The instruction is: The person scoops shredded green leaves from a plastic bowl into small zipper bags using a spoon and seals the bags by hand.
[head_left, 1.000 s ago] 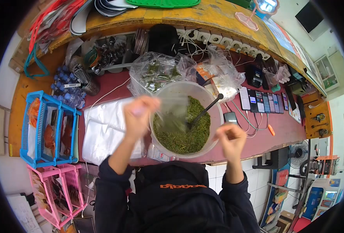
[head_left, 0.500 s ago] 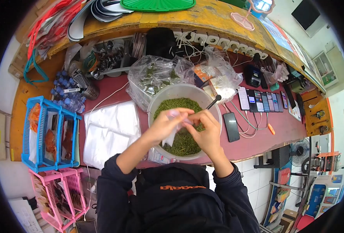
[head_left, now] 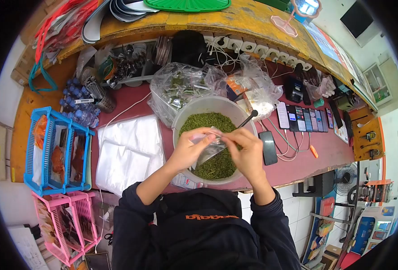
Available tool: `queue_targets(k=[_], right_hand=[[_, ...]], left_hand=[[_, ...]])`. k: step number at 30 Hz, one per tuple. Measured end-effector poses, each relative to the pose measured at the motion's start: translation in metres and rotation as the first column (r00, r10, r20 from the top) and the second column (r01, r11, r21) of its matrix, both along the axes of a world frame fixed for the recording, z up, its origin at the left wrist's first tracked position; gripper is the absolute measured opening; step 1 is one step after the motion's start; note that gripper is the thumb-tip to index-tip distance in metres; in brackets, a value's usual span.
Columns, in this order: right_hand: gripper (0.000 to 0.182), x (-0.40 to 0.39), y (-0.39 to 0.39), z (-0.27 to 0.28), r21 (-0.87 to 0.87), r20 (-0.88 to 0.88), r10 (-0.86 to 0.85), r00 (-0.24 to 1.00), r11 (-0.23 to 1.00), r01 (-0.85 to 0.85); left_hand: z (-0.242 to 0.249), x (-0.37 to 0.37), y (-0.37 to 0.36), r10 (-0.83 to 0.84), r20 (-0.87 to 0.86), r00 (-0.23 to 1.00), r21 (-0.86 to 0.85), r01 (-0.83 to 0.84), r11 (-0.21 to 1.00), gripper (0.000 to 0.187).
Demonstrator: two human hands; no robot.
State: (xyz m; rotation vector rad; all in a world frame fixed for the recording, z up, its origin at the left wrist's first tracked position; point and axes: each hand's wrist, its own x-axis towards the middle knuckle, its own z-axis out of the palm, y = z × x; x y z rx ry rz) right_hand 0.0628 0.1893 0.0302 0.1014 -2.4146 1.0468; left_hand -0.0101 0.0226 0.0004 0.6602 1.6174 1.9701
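Note:
Both of my hands meet over a large translucent tub that holds chopped green leaves. Between them is a small clear plastic bag, which hangs down over the leaves. My left hand pinches the bag's upper edge from the left. Fingers of my right hand pinch the same edge from the right. A black-ended handle leans on the tub's right rim, just beyond my right hand; its lower end is hidden.
Flat stacks of clear plastic bags lie left of the tub. Behind it sits a big clear bag with leaves. A dark phone and a row of phones with cables lie right. Blue baskets stand at far left.
My hands have shifted slightly, and the bag between them now hangs more spread out and visible. The right hand has turned and moved a little to the right.

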Motion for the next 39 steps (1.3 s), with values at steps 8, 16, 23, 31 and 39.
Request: queue_targets(k=[8,16,23,31,39], right_hand=[[0.013,0.016,0.006,-0.018,-0.422,0.145,0.095,0.985,0.906,-0.025],[0.021,0.024,0.003,-0.017,-0.975,0.168,0.647,0.744,0.222,0.027],[0.020,0.025,-0.007,-0.014,-0.032,0.195,0.168,0.966,0.986,-0.165],[0.009,0.029,0.020,-0.008,-0.497,0.381,0.250,0.890,0.867,-0.031],[0.021,0.023,0.007,0.011,-0.073,0.421,0.112,0.900,0.993,-0.089]], left_hand=[[0.017,0.013,-0.006,0.047,-0.466,0.884,-0.177,-0.145,0.973,0.020],[0.019,0.019,-0.002,-0.023,-0.472,0.881,-0.139,-0.049,0.989,0.010],[0.013,0.034,-0.010,0.005,-0.841,0.541,-0.266,-0.421,0.867,0.016],[0.006,-0.007,-0.025,-0.218,-0.623,0.751,-0.553,-0.227,0.801,0.030],[0.006,0.002,-0.001,-0.172,-0.876,0.452,-0.321,-0.279,0.905,0.051]])
